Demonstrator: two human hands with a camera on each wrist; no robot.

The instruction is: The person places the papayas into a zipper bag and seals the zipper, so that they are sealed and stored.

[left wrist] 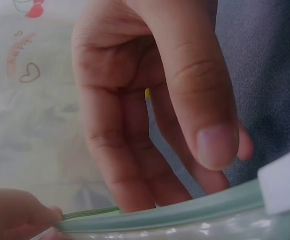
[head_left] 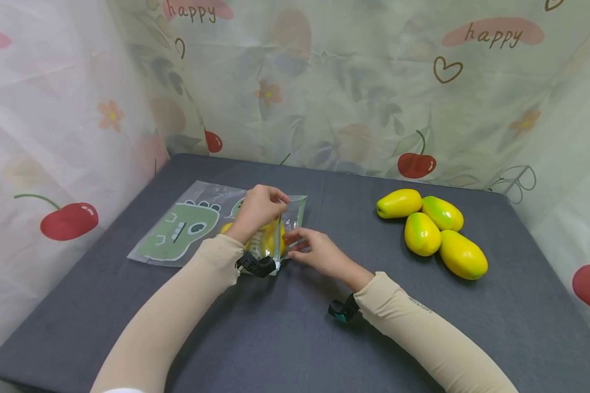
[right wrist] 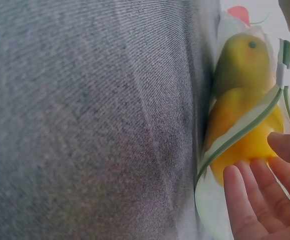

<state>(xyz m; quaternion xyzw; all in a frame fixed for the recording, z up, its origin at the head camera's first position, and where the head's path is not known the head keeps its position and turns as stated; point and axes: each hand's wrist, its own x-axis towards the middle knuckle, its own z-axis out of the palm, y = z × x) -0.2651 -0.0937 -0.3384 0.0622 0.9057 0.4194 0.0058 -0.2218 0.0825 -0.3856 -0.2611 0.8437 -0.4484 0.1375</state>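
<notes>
A green-rimmed zip bag (head_left: 299, 212) holds yellow mangoes (right wrist: 243, 100) — your left hand (head_left: 257, 212) pinches its upper edge; your right hand (head_left: 320, 253) is at its mouth, fingers loosely extended — and four loose mangoes (head_left: 423, 234) lie well right of that hand.

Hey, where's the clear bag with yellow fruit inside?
In the head view, the clear bag sits left of centre on the dark table, its opening pinched by the left hand, with four loose yellow fruits to its right.
</notes>
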